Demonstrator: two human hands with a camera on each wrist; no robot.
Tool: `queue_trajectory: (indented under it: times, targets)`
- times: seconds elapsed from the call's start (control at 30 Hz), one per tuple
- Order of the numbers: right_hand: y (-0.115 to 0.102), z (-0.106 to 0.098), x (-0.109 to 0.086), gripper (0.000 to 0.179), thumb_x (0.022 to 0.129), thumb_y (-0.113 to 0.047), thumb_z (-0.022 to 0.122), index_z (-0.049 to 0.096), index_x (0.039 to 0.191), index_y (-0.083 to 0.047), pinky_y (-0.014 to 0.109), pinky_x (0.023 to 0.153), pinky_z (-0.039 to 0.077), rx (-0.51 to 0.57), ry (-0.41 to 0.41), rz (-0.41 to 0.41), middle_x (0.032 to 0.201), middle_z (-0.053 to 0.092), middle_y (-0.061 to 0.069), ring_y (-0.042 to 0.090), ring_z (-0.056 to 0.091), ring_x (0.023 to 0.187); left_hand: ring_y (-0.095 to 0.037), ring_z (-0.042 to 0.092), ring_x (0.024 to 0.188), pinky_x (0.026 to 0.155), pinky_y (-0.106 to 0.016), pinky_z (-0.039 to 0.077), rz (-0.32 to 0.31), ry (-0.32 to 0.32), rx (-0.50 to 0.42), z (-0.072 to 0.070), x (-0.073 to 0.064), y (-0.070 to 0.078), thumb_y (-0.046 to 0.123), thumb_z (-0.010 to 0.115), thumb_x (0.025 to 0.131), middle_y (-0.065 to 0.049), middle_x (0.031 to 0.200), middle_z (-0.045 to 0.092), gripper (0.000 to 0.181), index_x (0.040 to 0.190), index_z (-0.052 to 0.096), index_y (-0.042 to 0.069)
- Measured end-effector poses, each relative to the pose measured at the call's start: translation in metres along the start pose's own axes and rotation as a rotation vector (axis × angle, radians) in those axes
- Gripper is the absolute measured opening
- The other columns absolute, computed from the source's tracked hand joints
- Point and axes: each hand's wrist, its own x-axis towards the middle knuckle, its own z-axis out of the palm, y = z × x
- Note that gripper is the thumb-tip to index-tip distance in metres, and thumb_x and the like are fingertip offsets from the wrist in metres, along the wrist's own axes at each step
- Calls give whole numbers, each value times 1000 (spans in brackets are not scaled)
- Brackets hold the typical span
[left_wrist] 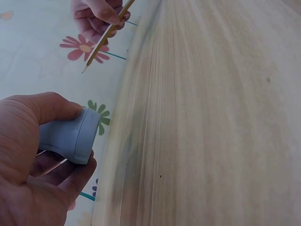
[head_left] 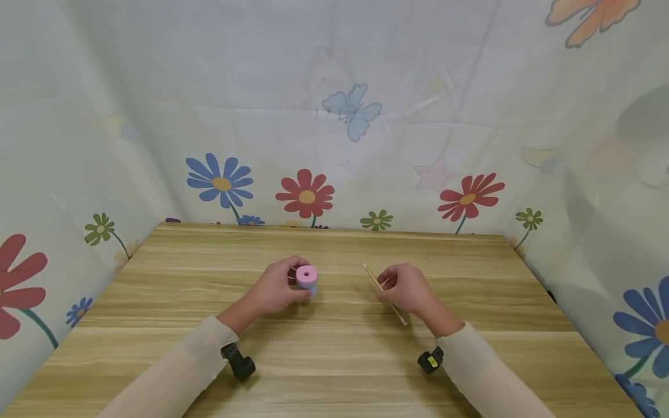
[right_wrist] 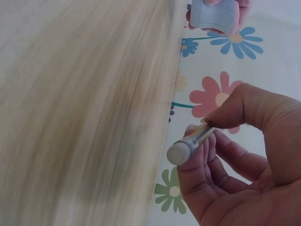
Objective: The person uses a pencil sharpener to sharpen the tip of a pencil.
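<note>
As the pink-topped, apparent sharpener (head_left: 306, 280) sits clamped in the left hand (head_left: 277, 287) over the bench (head_left: 334, 360) toward its far edge, well apart from the pencil (head_left: 372, 276) pinched by the right hand (head_left: 409, 285), alignment seems underway, next calling for tip (head_left: 365, 265) to hole (head_left: 306, 274).

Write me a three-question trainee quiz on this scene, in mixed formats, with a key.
1. Multiple choice: which hand holds the pencil? A) left; B) right; C) both.
2. True or false: the pencil is touching the pink-topped blue object in the left hand.
3. Short answer: which end of the pencil shows closest up in the right wrist view?

Key:
1. B, the right hand.
2. False; there is a gap between them.
3. The eraser end.
</note>
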Motion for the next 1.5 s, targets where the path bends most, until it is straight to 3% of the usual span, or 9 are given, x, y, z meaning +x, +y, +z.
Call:
queue_trajectory:
  times: [0.27,0.57,1.0,1.3,1.5]
  targets:
    - [0,-5,-5,24,80,-9,82,76,101,1,28,70,54,28,-19,-39,86,72,4,13,64,79,-22,62,109,101,-46,55,4,2,17,-2,-3,3,13,88,80,-3,121,66,55,128,61,14]
    - [-2,-11,-9,21,81,-5,80,78,101,1,26,68,53,31,-31,-88,84,73,3,12,64,77,-21,63,107,98,-45,56,89,3,32,-9,-6,3,14,88,80,-4,122,68,54,128,64,13]
    - [-1,-27,-12,16,87,-5,76,80,103,-3,26,70,55,4,-86,-187,89,76,3,11,64,78,-22,63,106,97,-46,57,124,9,110,-19,-10,12,15,88,80,-4,119,68,51,126,67,11]
    - [1,-38,-11,16,90,-6,75,79,106,-4,26,73,56,2,-147,-283,99,78,11,11,67,84,-23,64,110,98,-47,57,122,11,105,-26,-13,19,12,87,81,-6,123,70,52,128,65,12]
    - [2,-41,-11,16,92,-6,74,79,107,-3,24,71,57,11,-174,-295,100,78,13,12,68,83,-24,65,110,98,-47,57,120,-8,104,-29,-14,23,12,86,82,-6,125,69,52,130,65,12]
